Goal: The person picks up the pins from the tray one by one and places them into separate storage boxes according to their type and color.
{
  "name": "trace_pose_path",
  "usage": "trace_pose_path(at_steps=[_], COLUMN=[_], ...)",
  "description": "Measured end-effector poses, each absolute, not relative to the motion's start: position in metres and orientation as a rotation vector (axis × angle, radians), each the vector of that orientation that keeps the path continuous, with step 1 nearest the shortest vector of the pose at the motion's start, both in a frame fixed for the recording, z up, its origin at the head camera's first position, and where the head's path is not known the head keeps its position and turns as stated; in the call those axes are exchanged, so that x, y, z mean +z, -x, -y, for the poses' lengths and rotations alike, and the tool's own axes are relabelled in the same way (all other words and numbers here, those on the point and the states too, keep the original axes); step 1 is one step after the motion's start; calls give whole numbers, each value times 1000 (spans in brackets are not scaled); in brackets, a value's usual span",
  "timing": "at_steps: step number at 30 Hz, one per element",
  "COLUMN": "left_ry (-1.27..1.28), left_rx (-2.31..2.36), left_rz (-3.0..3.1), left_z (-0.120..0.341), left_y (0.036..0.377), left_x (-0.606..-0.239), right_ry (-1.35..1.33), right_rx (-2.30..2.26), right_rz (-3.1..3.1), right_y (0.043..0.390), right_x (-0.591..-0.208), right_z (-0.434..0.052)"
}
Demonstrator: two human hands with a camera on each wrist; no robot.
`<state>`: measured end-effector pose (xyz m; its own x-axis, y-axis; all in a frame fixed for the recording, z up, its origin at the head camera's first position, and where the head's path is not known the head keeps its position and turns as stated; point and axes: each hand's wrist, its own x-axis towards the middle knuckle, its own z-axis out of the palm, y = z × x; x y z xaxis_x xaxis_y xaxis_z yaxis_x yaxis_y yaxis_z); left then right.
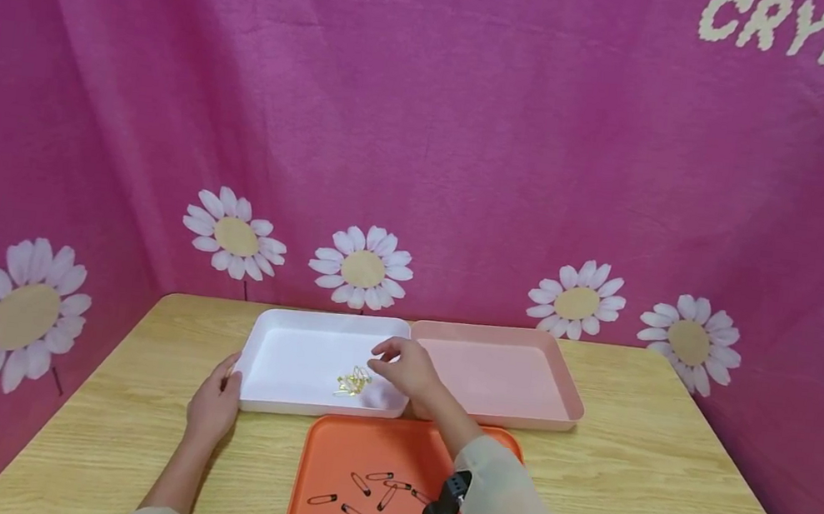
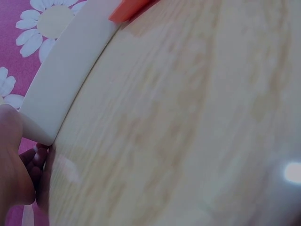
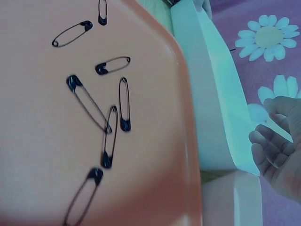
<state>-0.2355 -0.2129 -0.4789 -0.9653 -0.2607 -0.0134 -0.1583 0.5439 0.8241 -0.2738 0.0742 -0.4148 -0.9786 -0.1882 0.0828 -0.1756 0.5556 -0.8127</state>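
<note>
My left hand (image 1: 213, 408) holds the front left corner of a white tray (image 1: 291, 403), its thumb against the wall; the left wrist view shows curled fingers low at that corner. A small pile of gold safety pins (image 1: 354, 381) lies inside the white tray. Just right of the pile, my right hand (image 1: 407, 371) hovers over the tray's right side. Its fingers are loosely bent and apart from the thumb, with nothing between them in the right wrist view. Several black safety pins (image 3: 124, 103) lie scattered on an orange tray (image 1: 320, 448) beneath my right forearm.
A pink tray (image 1: 497, 375) stands against the right side of the white one, with bare floor inside. All three trays sit on a wooden table (image 1: 645, 474). Behind the table hangs a magenta cloth (image 1: 469, 146) printed with daisies.
</note>
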Motion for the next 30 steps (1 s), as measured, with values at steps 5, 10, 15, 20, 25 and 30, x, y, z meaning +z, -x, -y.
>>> trace_pose_path(at_steps=[5, 10, 15, 20, 25, 30], left_ry=[-354, -329, -319, -288, -247, -213], left_rx=[-1426, -1435, -1459, -1442, -1403, -1326], left_rz=[2689, 2699, 2704, 2690, 2686, 2693], left_z=[214, 216, 217, 220, 222, 222], left_y=[236, 236, 235, 235, 234, 230], left_x=[-477, -477, -474, -472, -467, -461], right_ry=[364, 339, 334, 351, 282, 226], right_rx=[-1400, -1434, -1461, -1442, -1440, -1387], right_rz=[-2826, -2847, -2873, -2924, -2963, -3047], right_y=[273, 272, 272, 272, 273, 272], right_x=[-411, -406, -404, -402, -397, -393], right_z=[-86, -102, -124, -152, -185, -221])
